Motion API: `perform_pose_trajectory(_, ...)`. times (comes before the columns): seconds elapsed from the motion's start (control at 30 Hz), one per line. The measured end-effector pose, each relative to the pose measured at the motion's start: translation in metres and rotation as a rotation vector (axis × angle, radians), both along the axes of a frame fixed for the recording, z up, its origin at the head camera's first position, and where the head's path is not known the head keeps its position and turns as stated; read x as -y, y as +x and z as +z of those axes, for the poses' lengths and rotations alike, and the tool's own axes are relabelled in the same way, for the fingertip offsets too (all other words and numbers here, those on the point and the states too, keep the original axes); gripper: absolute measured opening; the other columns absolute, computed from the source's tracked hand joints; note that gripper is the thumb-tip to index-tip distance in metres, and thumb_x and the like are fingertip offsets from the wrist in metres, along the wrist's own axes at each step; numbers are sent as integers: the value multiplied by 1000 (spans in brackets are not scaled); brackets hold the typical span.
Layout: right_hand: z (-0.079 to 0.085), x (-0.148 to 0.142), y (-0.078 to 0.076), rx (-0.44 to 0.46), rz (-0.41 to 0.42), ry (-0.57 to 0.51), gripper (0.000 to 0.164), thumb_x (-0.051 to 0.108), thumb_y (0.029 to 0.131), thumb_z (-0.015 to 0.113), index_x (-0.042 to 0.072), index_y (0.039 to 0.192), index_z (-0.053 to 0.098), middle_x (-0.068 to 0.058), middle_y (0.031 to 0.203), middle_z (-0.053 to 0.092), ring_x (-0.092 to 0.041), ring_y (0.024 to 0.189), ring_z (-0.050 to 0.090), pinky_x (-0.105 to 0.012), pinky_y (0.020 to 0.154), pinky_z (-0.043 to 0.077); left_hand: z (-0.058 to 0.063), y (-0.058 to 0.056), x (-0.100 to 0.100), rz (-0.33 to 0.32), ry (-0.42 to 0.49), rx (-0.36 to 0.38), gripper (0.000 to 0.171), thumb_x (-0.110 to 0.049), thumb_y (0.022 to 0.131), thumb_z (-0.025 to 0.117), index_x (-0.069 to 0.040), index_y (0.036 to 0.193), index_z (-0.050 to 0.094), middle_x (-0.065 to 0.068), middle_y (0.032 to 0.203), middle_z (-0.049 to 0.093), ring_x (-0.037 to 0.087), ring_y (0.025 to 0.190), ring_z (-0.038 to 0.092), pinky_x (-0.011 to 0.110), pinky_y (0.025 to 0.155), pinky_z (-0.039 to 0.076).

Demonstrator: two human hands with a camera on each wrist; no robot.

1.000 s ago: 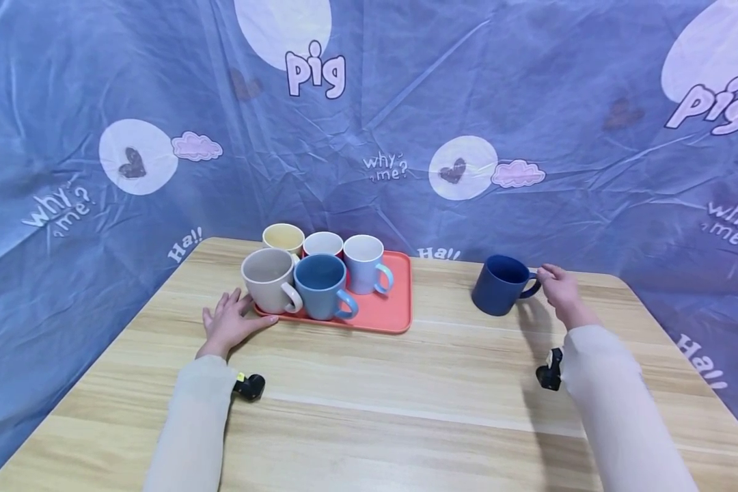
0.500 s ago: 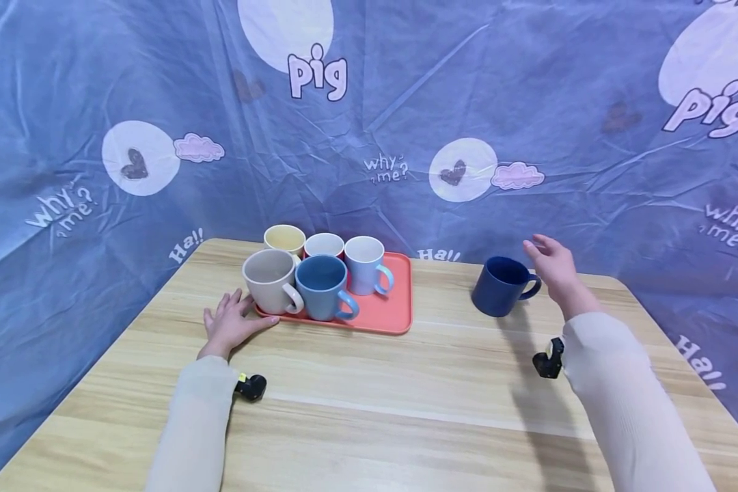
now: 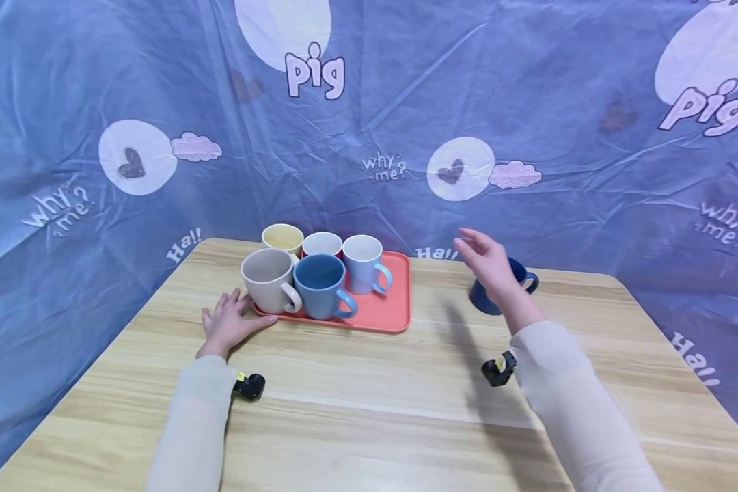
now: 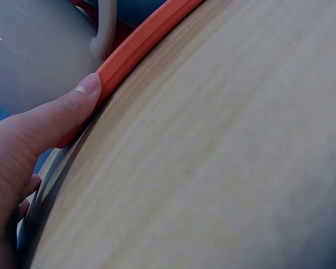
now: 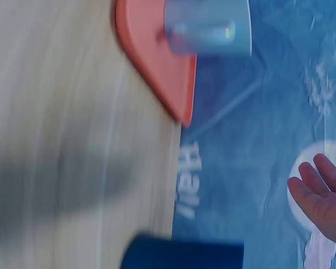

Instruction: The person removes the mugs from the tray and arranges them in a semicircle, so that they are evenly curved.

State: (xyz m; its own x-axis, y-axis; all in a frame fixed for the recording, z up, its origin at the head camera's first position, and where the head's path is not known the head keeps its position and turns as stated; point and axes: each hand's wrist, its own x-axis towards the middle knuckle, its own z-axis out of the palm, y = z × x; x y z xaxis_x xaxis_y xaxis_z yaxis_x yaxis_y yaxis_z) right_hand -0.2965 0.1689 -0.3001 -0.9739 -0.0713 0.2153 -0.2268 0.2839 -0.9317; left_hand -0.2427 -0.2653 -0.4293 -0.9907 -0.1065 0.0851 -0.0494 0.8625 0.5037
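Observation:
My left hand (image 3: pixel 226 324) rests at the front left corner of a coral-red tray (image 3: pixel 395 301), fingers spread along its side. In the left wrist view its thumb (image 4: pixel 73 106) touches the tray's rim, beside a beige mug. My right hand (image 3: pixel 490 266) is raised with nothing in it, fingers loosely bent. It partly covers a navy mug (image 3: pixel 483 302) that stands upright on the table, handle to the right. On the tray stand the beige mug (image 3: pixel 266 283), a blue mug (image 3: pixel 318 294), a light blue mug (image 3: pixel 363 270), a yellow mug (image 3: pixel 283 238) and a red mug with a white inside (image 3: pixel 323 243).
The mugs crowd the left part of the tray, and its right end shows bare. A wooden table (image 3: pixel 357 410) carries everything. A blue printed cloth (image 3: pixel 320 171) hangs right behind the table's back edge and along both sides.
My right hand has let go of the navy mug's handle, lifted, and moved left across in front of the mug. The mug and my left hand have stayed in place.

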Motion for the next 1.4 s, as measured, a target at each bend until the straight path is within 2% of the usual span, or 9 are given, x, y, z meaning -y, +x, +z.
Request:
perform_pose_trajectory(0.27,-18,47,13,-10,86,-84,38,11,85,55,-4,120,47,-23,113,51,-26,103,49,-31,86,39,3,2,-1,-2,2,12,95,-68,62,57,-8,132,36,25,137,17,42,124,5,63,88,-10)
perform_pose_trajectory(0.4,-29,65,20,10,123,-127,36,9,85,55,-5,118,48,-23,110,52,-21,98,52,-31,84,41,4,2,-1,-4,1,13,93,-66,62,58,-8,132,35,25,137,16,42,124,4,63,88,-10)
perform_pose_trajectory(0.57,-46,90,32,35,163,-142,35,7,82,57,-7,114,50,-19,105,56,-18,90,54,-28,74,45,3,2,1,-3,-6,15,93,-67,62,57,-9,133,35,25,137,16,42,124,4,63,87,-10)
perform_pose_trajectory(0.7,-57,110,40,22,179,-131,34,4,80,60,-8,110,53,-18,101,59,-18,84,56,-27,65,46,3,2,1,-4,2,11,93,-66,62,58,-9,132,35,25,137,16,42,124,5,63,88,-10)
perform_pose_trajectory(0.83,-65,126,43,6,213,-107,32,4,78,62,-9,107,55,-18,97,60,-22,84,58,-28,69,47,2,2,0,-4,4,7,93,-67,62,57,-9,132,36,25,137,17,42,124,5,63,88,-10)
perform_pose_trajectory(1.0,-70,140,46,63,270,-110,29,5,78,63,-6,104,57,-16,95,61,-23,82,59,-30,72,48,1,2,-1,-5,3,6,94,-68,62,56,-9,132,36,25,137,16,41,124,5,63,88,-10)
perform_pose_trajectory(1.13,-73,150,48,56,251,-97,27,5,77,64,-4,102,60,-15,93,62,-21,80,58,-29,71,48,1,1,-1,0,6,3,94,-68,62,57,-9,132,36,25,137,17,41,124,5,63,88,-10)
perform_pose_trajectory(1.23,-74,157,49,32,179,-76,25,5,76,65,-3,99,62,-13,90,63,-19,78,58,-26,68,48,1,2,-1,3,13,2,93,-67,62,58,-9,132,37,24,137,17,41,124,5,63,88,-10)
perform_pose_trajectory(1.4,-79,164,47,66,83,-97,22,5,75,66,1,97,65,-10,83,64,-16,72,58,-25,65,49,1,2,-1,2,12,3,94,-67,61,58,-9,132,36,24,137,17,41,124,5,62,88,-10)
